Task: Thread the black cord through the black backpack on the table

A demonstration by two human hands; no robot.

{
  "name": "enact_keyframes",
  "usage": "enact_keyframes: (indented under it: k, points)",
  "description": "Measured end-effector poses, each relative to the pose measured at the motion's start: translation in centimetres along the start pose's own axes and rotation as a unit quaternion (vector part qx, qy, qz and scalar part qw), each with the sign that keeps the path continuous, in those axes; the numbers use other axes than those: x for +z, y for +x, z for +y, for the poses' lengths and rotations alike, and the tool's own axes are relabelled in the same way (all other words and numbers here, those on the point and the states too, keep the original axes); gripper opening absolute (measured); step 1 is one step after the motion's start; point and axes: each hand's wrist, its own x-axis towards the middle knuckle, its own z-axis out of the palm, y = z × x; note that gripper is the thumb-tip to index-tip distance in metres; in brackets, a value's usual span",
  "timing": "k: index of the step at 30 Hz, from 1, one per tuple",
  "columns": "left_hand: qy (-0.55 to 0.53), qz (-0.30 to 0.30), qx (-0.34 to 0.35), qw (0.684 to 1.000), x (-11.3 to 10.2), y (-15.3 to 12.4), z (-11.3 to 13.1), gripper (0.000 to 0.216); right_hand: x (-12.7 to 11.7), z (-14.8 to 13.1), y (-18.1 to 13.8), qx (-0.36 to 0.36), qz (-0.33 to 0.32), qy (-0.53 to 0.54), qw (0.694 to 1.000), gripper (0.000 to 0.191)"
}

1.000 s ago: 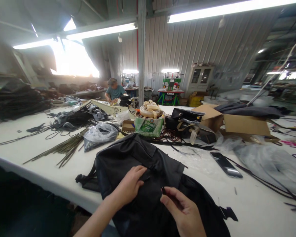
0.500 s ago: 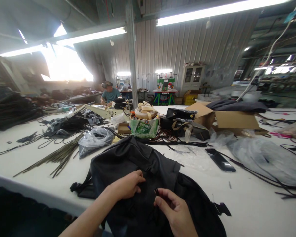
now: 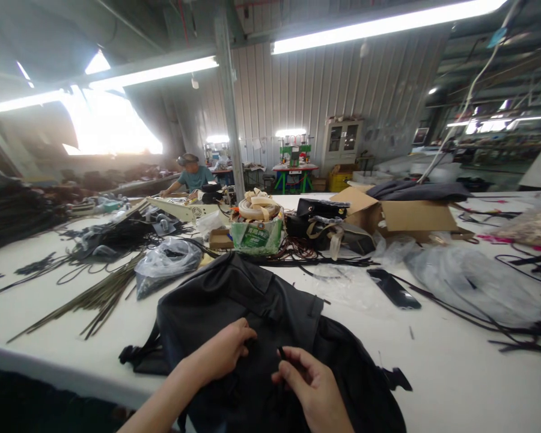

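A black backpack (image 3: 252,294) lies on the white table in front of me, with side-release buckles on straps at its left and right. My left hand (image 3: 228,352) rests on its middle, fingers curled against the black material; the fold they seem to grip is partly hidden. Close by on the right, my right hand (image 3: 309,379) pinches a thin black strap (image 3: 281,353) between thumb and fingers. The short end of this strap sticks up above the fingertips, and its lower part blends into the dark bag.
Behind the backpack stands a green-and-white tub (image 3: 256,236) with rolled tape. A plastic bag (image 3: 166,261) and bundled cords (image 3: 85,294) lie left. On the right are a phone (image 3: 394,288), clear plastic bags (image 3: 473,285) and an open cardboard box (image 3: 415,216). A co-worker (image 3: 193,174) sits beyond the table.
The view has shifted slightly, so everything sits a little further left. Both hands keep their places on the backpack; the strap end in the right hand stands more upright. The co-worker's arm has reached outward.
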Motion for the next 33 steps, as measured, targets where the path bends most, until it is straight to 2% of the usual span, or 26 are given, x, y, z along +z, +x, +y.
enact_keyframes:
  k: [6,11,13,16,17,19,24,27,33]
  points:
    - [-0.053,0.04,0.016,0.998,1.1,-1.7,-0.2,0.041,1.0,0.2,0.7,0.032,-0.003,0.073,0.997,0.081]
    - [-0.151,0.114,-0.025,0.982,2.2,-2.6,1.5,0.041,2.0,0.6,1.4,0.021,-0.009,0.078,0.997,0.075]
    - [-0.248,0.136,-0.047,0.958,3.6,-2.7,2.3,0.048,2.4,0.4,1.6,0.004,-0.02,0.092,0.996,0.069]
    - [-0.419,0.168,-0.055,0.89,6.3,-2.9,3.1,0.063,3.0,-0.1,1.6,-0.02,-0.03,0.11,0.993,0.063]
    - [-0.452,0.18,-0.054,0.872,7.0,-3.0,3.2,0.066,3.1,-0.1,1.5,-0.023,-0.029,0.11,0.993,0.062]
    - [-0.47,0.197,-0.049,0.859,8.0,-3.2,3.4,0.066,3.1,-0.2,1.3,-0.025,-0.026,0.1,0.994,0.061]
    - [-0.415,0.196,-0.012,0.888,6.9,-4.3,4.8,0.045,2.9,-0.4,0.8,-0.048,-0.018,0.045,0.998,0.06]
    - [-0.375,0.197,0.0,0.906,6.2,-4.8,5.7,0.04,3.0,-0.8,0.5,-0.06,-0.014,0.031,0.998,0.06]
    - [-0.36,0.218,-0.003,0.907,7.5,-4.8,4.5,0.044,2.9,-1.5,0.1,-0.081,-0.029,0.007,0.996,0.052]
